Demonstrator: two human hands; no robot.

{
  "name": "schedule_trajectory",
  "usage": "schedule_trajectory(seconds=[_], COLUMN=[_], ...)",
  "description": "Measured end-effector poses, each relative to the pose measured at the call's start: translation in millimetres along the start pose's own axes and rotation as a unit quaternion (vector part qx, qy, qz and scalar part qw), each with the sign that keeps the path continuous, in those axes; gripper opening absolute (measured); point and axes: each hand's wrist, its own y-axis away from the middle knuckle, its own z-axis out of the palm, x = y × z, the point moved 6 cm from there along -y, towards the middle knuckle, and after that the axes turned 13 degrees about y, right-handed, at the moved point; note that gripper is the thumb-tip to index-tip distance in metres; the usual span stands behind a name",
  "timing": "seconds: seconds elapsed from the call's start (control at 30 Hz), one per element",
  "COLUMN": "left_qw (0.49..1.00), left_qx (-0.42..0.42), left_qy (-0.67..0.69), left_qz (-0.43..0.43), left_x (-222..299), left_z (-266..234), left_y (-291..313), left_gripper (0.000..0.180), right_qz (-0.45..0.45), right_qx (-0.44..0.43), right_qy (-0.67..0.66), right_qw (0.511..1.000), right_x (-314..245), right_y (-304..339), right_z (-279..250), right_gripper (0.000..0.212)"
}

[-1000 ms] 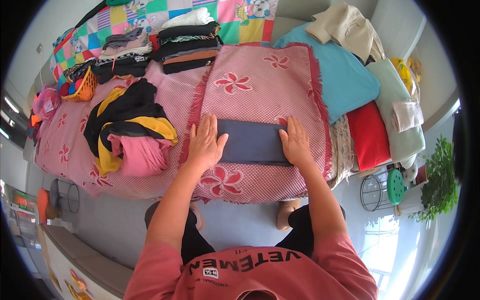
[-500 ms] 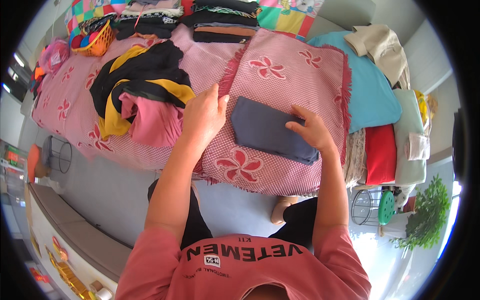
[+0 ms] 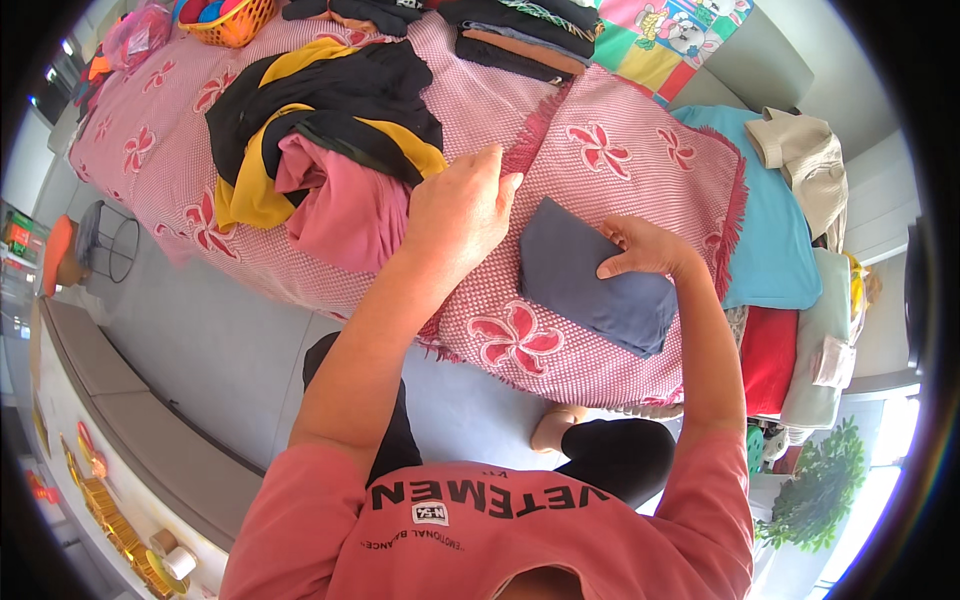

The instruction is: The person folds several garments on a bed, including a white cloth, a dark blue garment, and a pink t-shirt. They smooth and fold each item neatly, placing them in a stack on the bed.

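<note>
A folded dark blue-grey garment (image 3: 585, 275) lies on the pink patterned blanket (image 3: 650, 195), slightly tilted, its exact kind hidden by the folding. My right hand (image 3: 645, 248) grips its far edge, thumb on the top face and fingertips at the rim. To the left of the garment, my left hand (image 3: 462, 210) hovers over the blanket, apart from the cloth. Its thumb and index finger are spread with nothing visible between them; the other fingers are mostly hidden. Beyond that hand is a loose heap of clothes: a black and yellow garment (image 3: 325, 95) and a pink one (image 3: 340, 215).
Folded clothes (image 3: 515, 40) are stacked at the back. An orange basket (image 3: 235, 22) with coloured balls stands back left. On the right are a light-blue cloth (image 3: 775, 240), a beige garment (image 3: 805, 165) and a red cloth (image 3: 768, 360). A brown bench (image 3: 130, 420) runs along the left.
The whole view has shifted, so the scene sits further right and higher. My right hand's fingers have curled more around the garment's far edge, and the garment has turned slightly.
</note>
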Motion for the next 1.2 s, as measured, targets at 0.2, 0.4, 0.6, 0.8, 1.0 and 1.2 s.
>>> schedule_trajectory(seconds=[0.2,0.4,0.6,0.8,1.0,1.2], left_qw=[1.000,0.999,0.997,0.959,0.712,0.749], left_qx=[-0.020,-0.028,-0.047,-0.025,-0.124,-0.036], left_qy=[0.013,0.005,0.021,0.277,0.688,0.654], left_qz=[-0.010,-0.023,-0.065,-0.057,-0.069,-0.097], left_x=[0.4,-4.8,-5.9,-9.7,12.8,2.9], left_z=[-2.0,-7.0,-11.6,8.7,9.3,-6.8], left_y=[1.6,1.6,1.4,3.2,-7.0,-3.8], left_gripper=[0.034,0.035,0.038,0.055,0.077,0.055], right_qz=[0.001,0.023,0.014,-0.012,-0.089,-0.097], right_qx=[-0.105,-0.117,-0.062,0.075,0.166,0.151], right_qy=[-0.074,0.011,0.030,-0.255,-0.401,-0.468], right_qw=[0.992,0.993,0.998,0.964,0.897,0.865], right_x=[-0.9,-42.7,-72.1,-111.6,-156.7,-175.0], right_y=[-1.9,11.2,28.4,42.9,30.6,4.7], right_z=[6.4,-14.2,-45.8,-100.0,-124.6,-108.8], right_gripper=[0.066,0.053,0.049,0.050,0.048,0.062])
